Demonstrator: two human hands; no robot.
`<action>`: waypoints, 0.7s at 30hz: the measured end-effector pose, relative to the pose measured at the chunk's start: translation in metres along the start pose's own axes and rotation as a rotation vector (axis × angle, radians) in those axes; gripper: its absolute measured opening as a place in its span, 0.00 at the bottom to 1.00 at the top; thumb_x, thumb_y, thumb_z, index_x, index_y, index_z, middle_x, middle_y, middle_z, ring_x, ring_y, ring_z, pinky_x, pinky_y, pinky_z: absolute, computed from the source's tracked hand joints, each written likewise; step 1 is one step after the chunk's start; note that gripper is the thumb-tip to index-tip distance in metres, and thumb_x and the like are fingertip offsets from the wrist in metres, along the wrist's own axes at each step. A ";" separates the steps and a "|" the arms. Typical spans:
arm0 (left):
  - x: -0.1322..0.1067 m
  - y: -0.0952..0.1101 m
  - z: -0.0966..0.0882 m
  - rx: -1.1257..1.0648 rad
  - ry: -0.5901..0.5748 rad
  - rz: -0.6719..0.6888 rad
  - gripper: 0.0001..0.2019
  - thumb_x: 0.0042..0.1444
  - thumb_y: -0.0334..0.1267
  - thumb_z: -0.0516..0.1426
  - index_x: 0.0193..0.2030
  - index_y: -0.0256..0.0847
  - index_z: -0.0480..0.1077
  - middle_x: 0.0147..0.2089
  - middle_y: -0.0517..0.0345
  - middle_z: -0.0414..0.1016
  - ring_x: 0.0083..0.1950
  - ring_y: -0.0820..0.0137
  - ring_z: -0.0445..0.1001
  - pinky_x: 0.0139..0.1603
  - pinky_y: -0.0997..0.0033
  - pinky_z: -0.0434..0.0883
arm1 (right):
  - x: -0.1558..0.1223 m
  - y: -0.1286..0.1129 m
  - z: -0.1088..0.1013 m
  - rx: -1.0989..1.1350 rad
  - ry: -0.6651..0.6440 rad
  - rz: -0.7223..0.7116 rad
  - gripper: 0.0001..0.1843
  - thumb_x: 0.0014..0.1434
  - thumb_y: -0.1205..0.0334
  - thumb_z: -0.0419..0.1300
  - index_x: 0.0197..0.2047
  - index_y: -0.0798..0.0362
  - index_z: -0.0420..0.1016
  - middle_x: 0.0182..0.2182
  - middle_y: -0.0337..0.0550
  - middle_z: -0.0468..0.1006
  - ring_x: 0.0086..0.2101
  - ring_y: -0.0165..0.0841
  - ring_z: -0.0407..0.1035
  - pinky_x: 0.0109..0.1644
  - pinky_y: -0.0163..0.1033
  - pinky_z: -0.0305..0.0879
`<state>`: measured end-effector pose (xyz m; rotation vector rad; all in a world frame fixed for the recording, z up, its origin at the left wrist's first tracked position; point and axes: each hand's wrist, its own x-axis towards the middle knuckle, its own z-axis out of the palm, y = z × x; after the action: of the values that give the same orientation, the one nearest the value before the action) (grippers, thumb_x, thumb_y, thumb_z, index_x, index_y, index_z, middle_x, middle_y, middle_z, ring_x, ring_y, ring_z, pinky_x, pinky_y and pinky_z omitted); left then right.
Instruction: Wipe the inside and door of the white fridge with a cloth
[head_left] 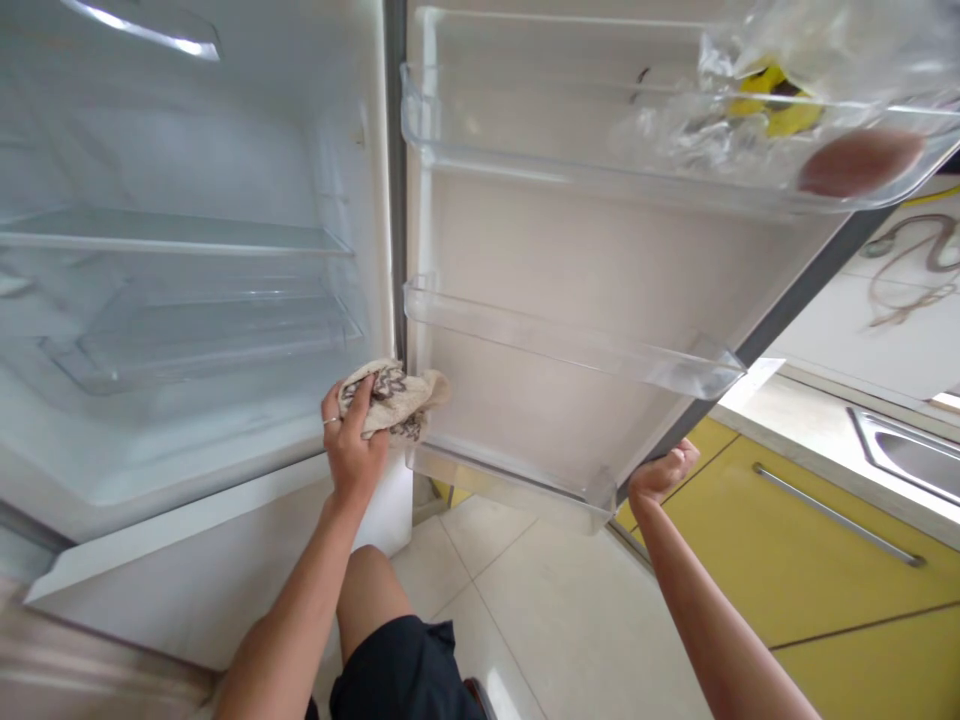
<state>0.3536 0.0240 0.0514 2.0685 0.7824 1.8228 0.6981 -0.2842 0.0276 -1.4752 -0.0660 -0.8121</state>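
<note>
My left hand [354, 440] is closed on a crumpled beige cloth [401, 402] with a dark pattern. It presses the cloth near the hinge-side edge between the fridge interior [210, 400] and the opened door. At the lower outer edge of the fridge door [562, 250], my right hand [664, 470] grips the dark rim, its fingers curled around the far side. Clear plastic door shelves [570, 345] run across the inside of the door.
The top door shelf holds a clear plastic bag [675, 130], a yellow item [776, 105] and a reddish-brown object [862, 162]. A glass shelf [172, 235] spans the fridge. Yellow cabinets [840, 540] and a sink [915, 455] stand right, above a tiled floor [555, 610].
</note>
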 end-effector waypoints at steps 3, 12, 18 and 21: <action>-0.012 -0.015 -0.016 0.053 0.101 -0.080 0.31 0.55 0.29 0.58 0.68 0.41 0.72 0.67 0.42 0.65 0.70 0.52 0.67 0.75 0.53 0.61 | 0.001 0.003 0.001 -0.008 0.010 0.005 0.07 0.61 0.55 0.45 0.36 0.46 0.61 0.35 0.42 0.65 0.40 0.42 0.63 0.51 0.51 0.64; -0.081 -0.051 0.021 -0.235 -0.130 -0.451 0.28 0.51 0.35 0.62 0.62 0.45 0.76 0.64 0.46 0.74 0.67 0.54 0.72 0.72 0.53 0.65 | 0.001 0.007 0.001 -0.025 0.016 0.002 0.06 0.62 0.61 0.45 0.36 0.47 0.61 0.35 0.41 0.65 0.41 0.42 0.64 0.52 0.51 0.65; -0.107 -0.049 0.030 -0.670 0.012 -1.104 0.25 0.42 0.35 0.68 0.51 0.42 0.76 0.52 0.52 0.82 0.60 0.57 0.77 0.68 0.56 0.68 | 0.002 0.009 0.003 -0.026 0.017 0.012 0.08 0.63 0.57 0.44 0.36 0.46 0.62 0.35 0.41 0.65 0.40 0.42 0.63 0.51 0.52 0.65; -0.123 -0.039 0.035 -0.804 0.048 -1.317 0.20 0.40 0.33 0.66 0.44 0.42 0.74 0.39 0.58 0.82 0.46 0.61 0.81 0.54 0.59 0.76 | 0.001 0.009 0.003 -0.020 0.014 0.007 0.10 0.62 0.53 0.44 0.36 0.45 0.62 0.35 0.41 0.65 0.40 0.43 0.63 0.51 0.53 0.65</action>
<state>0.3720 -0.0079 -0.0767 0.6347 0.8665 1.0656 0.7050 -0.2827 0.0211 -1.4879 -0.0426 -0.8193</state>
